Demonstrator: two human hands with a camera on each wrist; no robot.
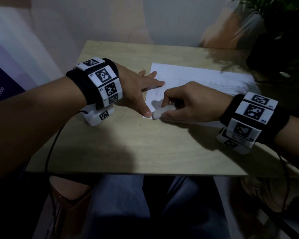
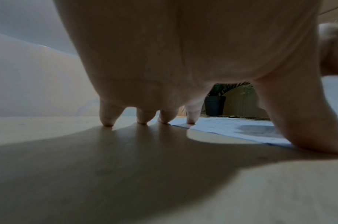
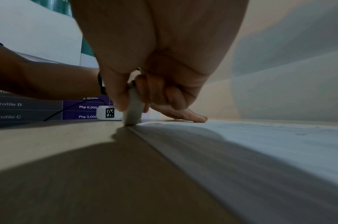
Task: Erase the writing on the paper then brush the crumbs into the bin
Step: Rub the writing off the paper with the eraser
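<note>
A white sheet of paper (image 1: 197, 78) with faint grey smudges lies on the wooden table (image 1: 128, 144). My left hand (image 1: 141, 88) is spread flat, its straight fingers pressing the paper's left edge (image 2: 212, 125) and its thumb at the near left corner. My right hand (image 1: 185, 102) pinches a white eraser (image 1: 160, 112) between thumb and fingers, with the eraser's tip on the paper's near left corner, right beside the left thumb. In the right wrist view the eraser (image 3: 133, 110) stands on end at the paper's edge (image 3: 241, 136). No bin is in sight.
A potted plant in a dark pot (image 1: 274, 54) stands at the table's far right corner, also seen past my left fingers as a dark pot (image 2: 215, 105). A purple price board (image 3: 83, 109) leans at the left. Cables run from both wrists off the table's near edge.
</note>
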